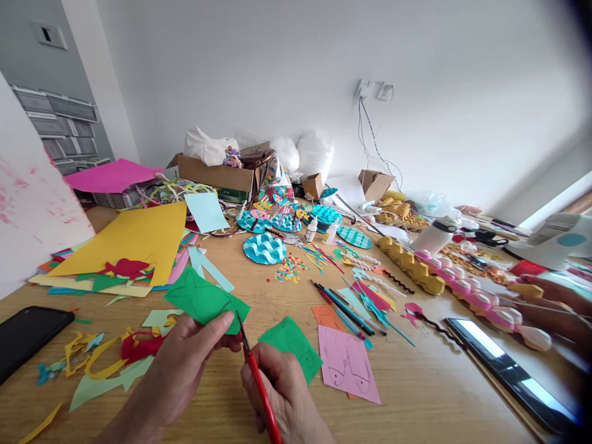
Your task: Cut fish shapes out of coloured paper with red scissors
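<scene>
A piece of green paper (197, 296) with a fish drawn on it is pinched in my left hand (187, 354), thumb on top. My right hand (282, 388) grips red-handled scissors (259, 388), whose dark blades meet the right part of that paper. Just right of my right hand lies a second green paper (296, 348) with a drawn outline. Beside it rests a pink paper (348, 362) bearing two drawn fish, partly over an orange paper (327, 316). Paper scraps and a red cut-out (141, 346) lie left of my left wrist.
Yellow paper (134, 237) and a black phone (30, 338) lie at the left. Brushes (346, 311), confetti (290, 269) and a blue wavy disc (264, 248) are mid-table. A painted egg-carton strip (476, 290), another phone (509, 373) and another person's hand (550, 296) are at the right.
</scene>
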Action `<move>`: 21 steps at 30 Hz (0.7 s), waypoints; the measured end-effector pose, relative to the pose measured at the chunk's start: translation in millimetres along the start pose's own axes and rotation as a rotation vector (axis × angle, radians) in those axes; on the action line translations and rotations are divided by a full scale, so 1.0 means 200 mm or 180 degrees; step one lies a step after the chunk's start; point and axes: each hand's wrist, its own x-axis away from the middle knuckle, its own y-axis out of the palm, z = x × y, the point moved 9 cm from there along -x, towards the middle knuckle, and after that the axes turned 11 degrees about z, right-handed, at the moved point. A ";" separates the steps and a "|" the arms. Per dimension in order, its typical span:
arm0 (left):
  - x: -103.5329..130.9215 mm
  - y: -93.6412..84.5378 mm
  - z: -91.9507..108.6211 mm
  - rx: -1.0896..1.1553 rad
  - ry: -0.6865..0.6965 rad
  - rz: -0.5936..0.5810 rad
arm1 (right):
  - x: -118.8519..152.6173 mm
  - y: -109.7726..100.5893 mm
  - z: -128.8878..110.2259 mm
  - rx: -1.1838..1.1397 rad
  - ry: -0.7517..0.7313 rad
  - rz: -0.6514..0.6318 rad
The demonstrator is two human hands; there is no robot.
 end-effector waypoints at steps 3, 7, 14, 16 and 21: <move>-0.01 -0.03 -0.01 0.0025 0.0021 0.0107 | 0.00 -0.01 -0.02 0.0089 -0.0010 0.0015; -0.01 -0.04 -0.02 -0.0141 0.0039 0.0034 | 0.00 -0.01 -0.03 0.0154 0.0021 0.0012; -0.01 -0.01 -0.03 -0.0211 0.0089 -0.0233 | 0.01 0.00 -0.01 0.0090 0.0017 -0.0016; -0.01 -0.02 -0.03 -0.0243 0.0084 -0.0251 | 0.01 0.00 0.01 0.0086 0.0004 -0.0011; 0.00 -0.01 -0.03 -0.0224 0.0109 -0.0367 | 0.01 -0.01 0.02 0.0078 -0.0057 0.0008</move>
